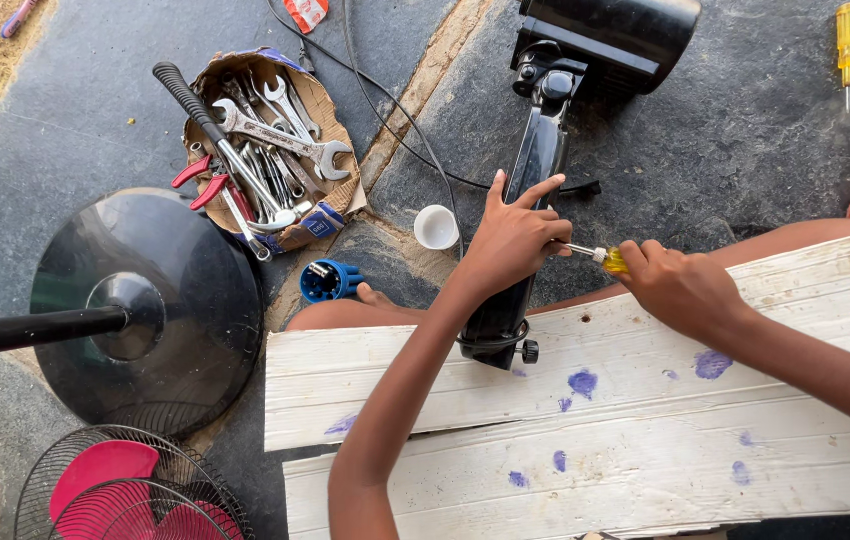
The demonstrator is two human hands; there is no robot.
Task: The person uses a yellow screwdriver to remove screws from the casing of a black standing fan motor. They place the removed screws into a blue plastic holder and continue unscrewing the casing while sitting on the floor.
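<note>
Right hand (683, 290) closed around a yellow-handled screwdriver (600, 257), shaft pointing toward the left hand. Left hand (511, 240) pressed on the black fan neck (525, 215), fingers spread over it, index up; screwdriver tip meets the neck just under the left fingers, exact contact point hidden.

Both forearms cross white wooden planks (605, 440) with purple stains, lying nearest the viewer, below the hands. Lower end of the fan neck rests on the plank edge, just below the left hand, with a small black knob at the side.

Left of the left hand: small white cup (436, 227) close by, then a blue plastic part (329, 280) on the stone floor. Further left, round black fan base (145, 305) with its pole running out of frame. Below that, a wire fan guard (125, 490) with red blades (105, 470) under it.

Beyond the left hand, up-left: cardboard tray (330, 110) full of wrenches (280, 135) and red-handled pliers (207, 180). Black cable (395, 115) runs along the floor from there to the neck.

Far side, straight above the hands: black motor housing (610, 35) joined to the top of the neck. Second yellow screwdriver (846, 45) lies on the floor well beyond the right hand, up-right.
</note>
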